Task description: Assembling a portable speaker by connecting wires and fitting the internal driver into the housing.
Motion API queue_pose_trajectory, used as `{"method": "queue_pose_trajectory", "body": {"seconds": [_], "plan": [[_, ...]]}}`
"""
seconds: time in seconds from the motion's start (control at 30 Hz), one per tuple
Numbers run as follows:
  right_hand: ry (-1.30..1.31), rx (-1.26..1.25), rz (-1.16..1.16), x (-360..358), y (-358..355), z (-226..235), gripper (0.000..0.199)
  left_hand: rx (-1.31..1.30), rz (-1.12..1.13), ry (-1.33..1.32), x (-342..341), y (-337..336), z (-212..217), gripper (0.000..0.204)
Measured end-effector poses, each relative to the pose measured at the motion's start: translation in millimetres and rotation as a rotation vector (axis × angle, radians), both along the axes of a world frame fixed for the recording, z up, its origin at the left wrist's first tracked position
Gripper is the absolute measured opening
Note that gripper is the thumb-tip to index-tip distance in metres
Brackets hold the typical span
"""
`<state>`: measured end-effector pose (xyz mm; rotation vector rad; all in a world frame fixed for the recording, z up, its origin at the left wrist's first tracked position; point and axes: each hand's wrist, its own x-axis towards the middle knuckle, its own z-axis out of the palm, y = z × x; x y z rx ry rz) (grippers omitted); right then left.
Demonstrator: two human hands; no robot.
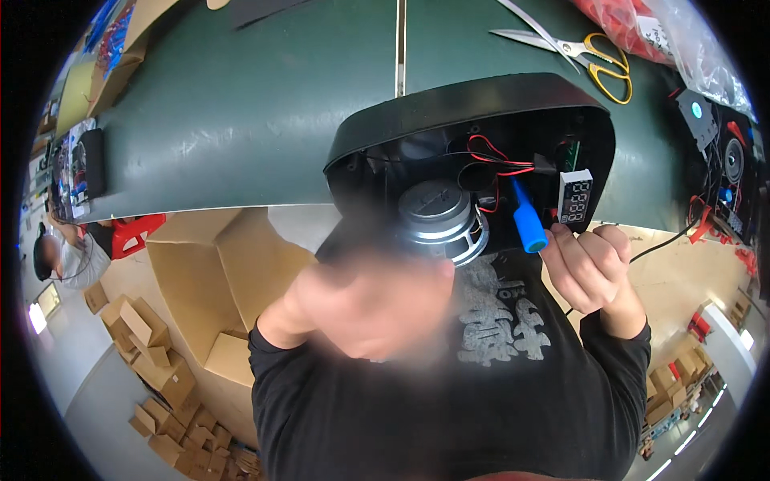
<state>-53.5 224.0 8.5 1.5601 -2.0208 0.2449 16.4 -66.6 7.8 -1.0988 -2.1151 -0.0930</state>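
A black speaker housing [473, 108] rests tilted on the near table edge, its hollow inside toward me. In it are a round speaker driver [437, 212], red and black wires [513, 168] and a blue tapered piece [528, 224]. My right hand [589, 268] is closed at the housing's right edge, fingertips pinching the lower end of a small white-framed digit display module [574, 196]. My left hand [369, 301] is at the housing's lower left, close to the driver. It is heavily blurred, so its fingers and anything in them do not show.
Yellow-handled scissors [601, 60] lie on the green table [241, 144], near a clear plastic bag [698, 48]. Another opened speaker [730, 160] stands at right. An open cardboard box [192, 280] is below the table at left. Another person [80, 256] is at far left.
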Motion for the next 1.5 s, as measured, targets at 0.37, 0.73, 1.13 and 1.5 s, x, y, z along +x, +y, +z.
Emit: {"method": "queue_pose_trajectory", "body": {"seconds": [0.37, 0.73, 1.13, 1.5], "plan": [[-0.16, -0.018, -0.034, 3.2, -0.3, 2.5, 0.025, 0.039, -0.041, -0.078, -2.7, 1.7, 4.2, 0.024], [-0.34, 0.112, 0.093, -43.2, -26.1, 53.1, 0.024, 0.24, 0.182, -0.386, -24.7, -2.3, 23.3, 0.026], [-0.294, 0.056, -0.252, -182.4, -129.8, 53.8, 0.032, 0.619, 0.177, -0.285, -20.0, -32.3, 7.8, 0.03], [-0.377, 0.452, -0.243, -244.7, -229.8, 21.7, 0.017, 0.709, 0.227, -0.387, -5.4, -55.2, -9.1, 0.02]]}}
